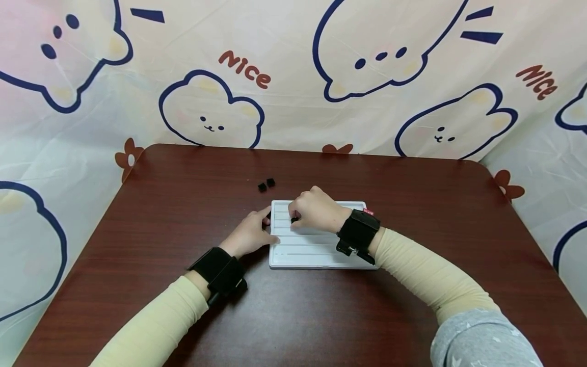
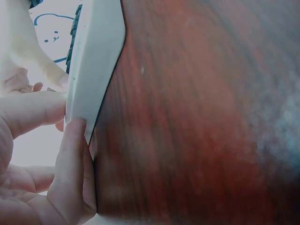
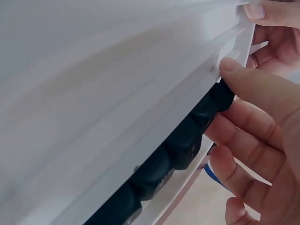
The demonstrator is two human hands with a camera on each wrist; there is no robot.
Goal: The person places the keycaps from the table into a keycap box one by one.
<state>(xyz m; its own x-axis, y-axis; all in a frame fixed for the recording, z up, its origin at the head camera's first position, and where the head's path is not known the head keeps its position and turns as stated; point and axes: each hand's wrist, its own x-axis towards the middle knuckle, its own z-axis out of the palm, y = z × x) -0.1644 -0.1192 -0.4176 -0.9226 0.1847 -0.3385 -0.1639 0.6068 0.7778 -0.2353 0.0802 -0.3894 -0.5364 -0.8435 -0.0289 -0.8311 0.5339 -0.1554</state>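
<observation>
A white ridged tray lies on the table, and my left hand grips its left edge, thumb on the rim. Over the tray's upper left part, my right hand pinches a black keycap between thumb and fingers. That keycap sits at the end of a row of black keycaps along one slot, seen in the right wrist view. Pale marks show on some of them. In the head view my right hand hides most of this row. The slots nearer me hold nothing visible.
Two loose black keycaps lie on the brown table beyond the tray's far left corner. A small red tag shows at the tray's right edge. A printed curtain hangs behind the table.
</observation>
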